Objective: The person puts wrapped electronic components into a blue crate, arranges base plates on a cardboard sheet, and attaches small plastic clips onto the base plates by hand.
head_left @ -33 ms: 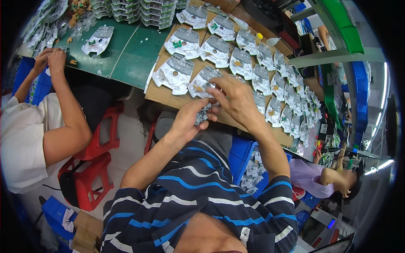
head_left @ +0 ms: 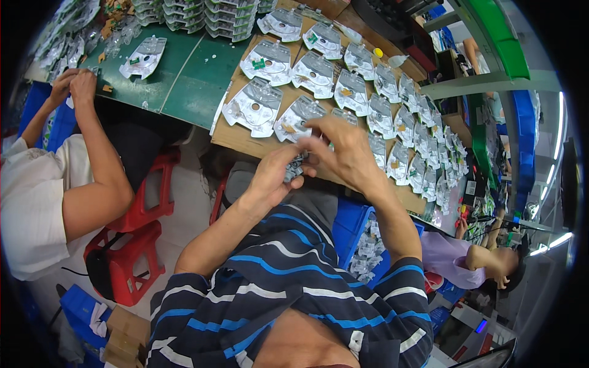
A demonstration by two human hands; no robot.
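My left hand (head_left: 272, 175) is closed around small grey translucent plastic parts (head_left: 296, 167) in front of the board's near edge. My right hand (head_left: 343, 147) hovers just above and right of it, fingers bent toward the left fingertips. Its thumb is smeared by motion, so I cannot tell whether anything sits between its fingers. Right behind my hands lies a grey-and-white moulded plate (head_left: 299, 116) with an orange-brown piece on it. Another such plate (head_left: 253, 107), with a round hole in its middle, lies to its left.
Rows of similar plates cover the cardboard-topped board (head_left: 236, 142). A blue bin (head_left: 346, 236) of clear plastic parts stands by my right side. At left, a co-worker's hands (head_left: 73, 89) work over the green table (head_left: 184, 86). Red stools (head_left: 132, 264) stand on the floor.
My right hand has dropped slightly toward my left hand, its thumb now over the left fingertips. My left hand keeps its place and its hold.
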